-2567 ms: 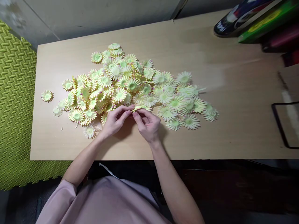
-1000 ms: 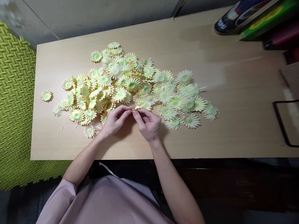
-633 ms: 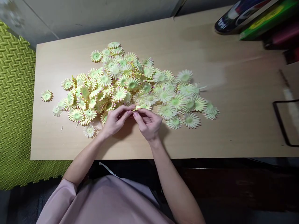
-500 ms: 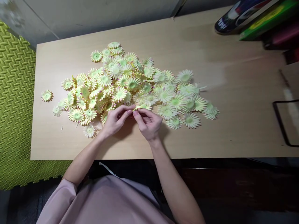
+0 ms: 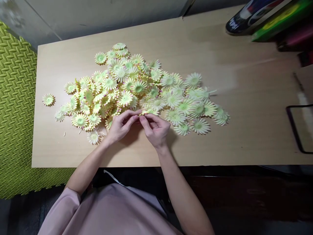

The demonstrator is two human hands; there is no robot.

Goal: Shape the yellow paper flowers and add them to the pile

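Note:
Both hands meet at the front edge of a heap of pale yellow-green artificial flower heads (image 5: 110, 84). My left hand (image 5: 122, 126) is closed, thumb and forefinger pinching a small yellow artificial flower (image 5: 141, 114). From the other side my right hand (image 5: 156, 130) pinches at the same spot, its thumb against the fingers. Most of the held flower is hidden behind the fingertips. A flower head (image 5: 150, 111) lies just behind my right fingers. To the right, flatter flower heads (image 5: 175, 117) spread over the table.
The wooden table (image 5: 220, 143) meets a grey wall (image 5: 102, 16) at the back. A Pepsi bottle (image 5: 234, 24) and a green package (image 5: 276, 26) lie at the back right. A dark frame (image 5: 293, 130) is at the right edge. Green foam matting (image 5: 17, 114) lines the left side.
Hardly anything differs. Both hands keep their pinch at the same place, and the view has shifted very slightly.

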